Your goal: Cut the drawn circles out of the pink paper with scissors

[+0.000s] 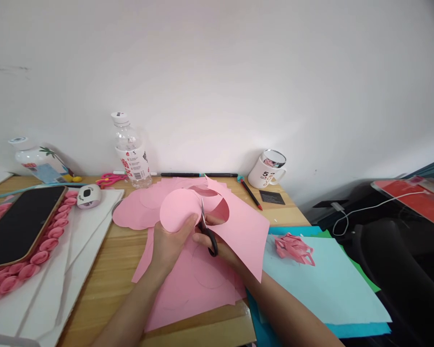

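My left hand (171, 243) pinches a round piece of pink paper (179, 209) between thumb and fingers. In my right hand (217, 243) are black-handled scissors (210, 238), their blades pointing up at the edge of the round piece. The rest of that pink sheet (248, 229), with a curved opening cut in it, drapes over my right hand and wrist. Below both hands lie more pink sheets (188, 301), some with pencilled circles. A pile of cut pink rounds (133, 210) sits left of my hands. My right fingers are partly hidden by the paper.
A clear bottle (133, 159), black pens (181, 175) and a white mug (265, 169) stand or lie along the wall. On the left, a phone (23, 224) rests on pink paper rosettes (48, 245). Pink scraps (294, 249) lie on light blue paper (325, 289) at right.
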Available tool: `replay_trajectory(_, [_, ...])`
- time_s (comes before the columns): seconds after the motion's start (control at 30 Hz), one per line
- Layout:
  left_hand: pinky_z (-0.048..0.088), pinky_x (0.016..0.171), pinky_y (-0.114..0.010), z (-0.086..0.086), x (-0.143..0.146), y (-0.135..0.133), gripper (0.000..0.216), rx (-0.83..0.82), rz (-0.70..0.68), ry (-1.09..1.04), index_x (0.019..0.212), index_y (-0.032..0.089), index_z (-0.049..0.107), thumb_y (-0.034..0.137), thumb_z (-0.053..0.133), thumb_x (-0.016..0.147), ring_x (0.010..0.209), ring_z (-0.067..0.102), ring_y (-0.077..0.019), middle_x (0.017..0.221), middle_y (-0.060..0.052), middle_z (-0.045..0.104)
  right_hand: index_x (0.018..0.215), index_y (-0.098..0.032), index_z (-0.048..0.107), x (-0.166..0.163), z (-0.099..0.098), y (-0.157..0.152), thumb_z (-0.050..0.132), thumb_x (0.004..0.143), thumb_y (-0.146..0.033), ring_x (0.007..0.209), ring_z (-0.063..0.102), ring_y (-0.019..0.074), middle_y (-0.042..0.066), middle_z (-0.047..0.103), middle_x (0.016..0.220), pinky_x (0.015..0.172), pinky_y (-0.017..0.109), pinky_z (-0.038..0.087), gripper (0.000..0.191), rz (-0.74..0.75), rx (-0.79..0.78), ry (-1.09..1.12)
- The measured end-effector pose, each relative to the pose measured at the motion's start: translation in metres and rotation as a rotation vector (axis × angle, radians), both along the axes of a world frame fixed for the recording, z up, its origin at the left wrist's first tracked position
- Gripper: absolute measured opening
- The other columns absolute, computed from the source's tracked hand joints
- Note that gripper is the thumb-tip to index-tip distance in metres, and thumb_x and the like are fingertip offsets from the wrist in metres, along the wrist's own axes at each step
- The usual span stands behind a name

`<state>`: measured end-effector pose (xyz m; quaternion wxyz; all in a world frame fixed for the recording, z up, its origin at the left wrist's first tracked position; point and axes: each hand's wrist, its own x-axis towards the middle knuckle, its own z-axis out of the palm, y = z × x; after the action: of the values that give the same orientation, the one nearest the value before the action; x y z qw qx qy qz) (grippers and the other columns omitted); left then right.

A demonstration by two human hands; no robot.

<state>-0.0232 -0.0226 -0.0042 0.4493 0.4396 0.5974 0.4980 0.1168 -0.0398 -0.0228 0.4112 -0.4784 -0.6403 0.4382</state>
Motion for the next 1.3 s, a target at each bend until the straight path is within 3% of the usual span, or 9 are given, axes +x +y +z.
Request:
replay_trajectory(0.43, [0.052, 0.064, -0.029, 0.000, 0.000, 0.000, 0.030, 0.026, -0.014, -0.021, 0.075, 0.013, 0.069, 0.038, 0.072, 0.058, 0.079, 0.067, -0.0234, 0.076, -0.007, 0.073, 0.078, -0.021, 0.056, -0.002, 0.010, -0.004, 0.062, 0.078, -0.031, 0.062, 0.048, 0.0133, -0.003, 0.053, 0.068, 0.060, 0.026, 0.039, 0.011, -0.009, -0.055, 0.053])
replay_trajectory(0.73, [0.051, 0.053, -0.025, 0.001, 0.000, 0.001, 0.024, 0.028, -0.016, -0.054, 0.064, 0.013, 0.067, 0.036, 0.072, 0.057, 0.061, 0.065, -0.0192, 0.061, -0.004, 0.070, 0.084, -0.020, 0.062, -0.005, 0.014, -0.005, 0.061, 0.079, -0.029, 0.066, 0.051, 0.0143, -0.002, 0.054, 0.066, 0.059, 0.026, 0.039, 0.011, -0.019, -0.122, 0.069])
replay_trajectory(0.93, [0.046, 0.040, -0.025, 0.007, 0.000, -0.001, 0.022, 0.013, -0.101, -0.119, 0.054, 0.015, 0.063, 0.035, 0.069, 0.061, 0.040, 0.056, -0.0154, 0.045, -0.001, 0.062, 0.082, -0.020, 0.063, -0.004, 0.013, -0.005, 0.062, 0.077, -0.027, 0.066, 0.053, 0.0141, -0.001, 0.059, 0.067, 0.061, 0.026, 0.040, 0.008, -0.043, -0.134, 0.014])
replay_trajectory(1.13, [0.049, 0.044, -0.027, 0.006, 0.000, -0.001, 0.022, -0.003, -0.047, -0.061, 0.056, 0.015, 0.065, 0.036, 0.070, 0.060, 0.048, 0.060, -0.0188, 0.049, -0.003, 0.065, 0.072, -0.019, 0.057, -0.005, 0.011, -0.006, 0.058, 0.077, -0.019, 0.064, 0.054, 0.0133, -0.002, 0.059, 0.067, 0.060, 0.025, 0.040, 0.005, -0.041, -0.126, 0.008])
replay_trajectory(1.3, [0.049, 0.048, -0.027, 0.005, 0.000, -0.001, 0.023, -0.006, -0.027, -0.041, 0.061, 0.014, 0.067, 0.037, 0.069, 0.061, 0.054, 0.062, -0.0200, 0.052, -0.004, 0.066, 0.071, -0.019, 0.056, -0.005, 0.009, -0.005, 0.056, 0.080, -0.026, 0.062, 0.053, 0.0131, -0.002, 0.058, 0.065, 0.059, 0.025, 0.041, 0.012, -0.036, -0.104, -0.005])
